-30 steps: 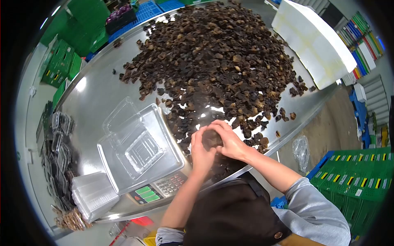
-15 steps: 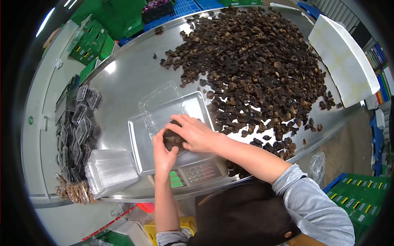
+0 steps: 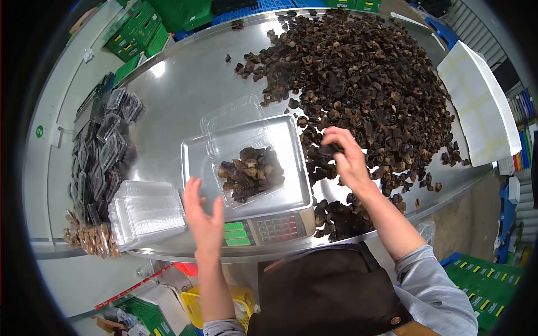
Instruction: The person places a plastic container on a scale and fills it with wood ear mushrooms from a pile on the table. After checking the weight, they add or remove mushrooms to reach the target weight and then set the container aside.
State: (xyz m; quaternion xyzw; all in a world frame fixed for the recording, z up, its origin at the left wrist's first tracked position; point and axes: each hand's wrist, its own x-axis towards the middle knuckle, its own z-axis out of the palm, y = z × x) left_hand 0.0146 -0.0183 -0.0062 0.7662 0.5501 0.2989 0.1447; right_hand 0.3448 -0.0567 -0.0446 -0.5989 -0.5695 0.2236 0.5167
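Note:
On the metal pan of a weighing scale (image 3: 193, 159) sits a clear plastic clamshell box (image 3: 231, 119), its lid folded back. A small heap of dark brown wood ear mushrooms (image 3: 250, 172) fills its base. My left hand (image 3: 204, 221) is open and holds nothing, fingers spread, just left of the box and over the pan's front left edge. At the near side of the big wood ear pile (image 3: 364, 84), my right hand (image 3: 350, 162) has its fingers curled round some dark wood ear mushrooms, partly hidden by the fingers.
Stacked empty clear boxes (image 3: 148, 213) stand left of the scale. Behind them, filled, closed boxes (image 3: 103, 148) are piled along the table's left edge. A white foam panel (image 3: 479, 106) borders the pile on the right. Green crates (image 3: 487, 285) stand at lower right.
Both hands have come away from the box, uncovering the mushrooms in it. My right hand has moved right to the pile; my left hand has drawn back left and opened.

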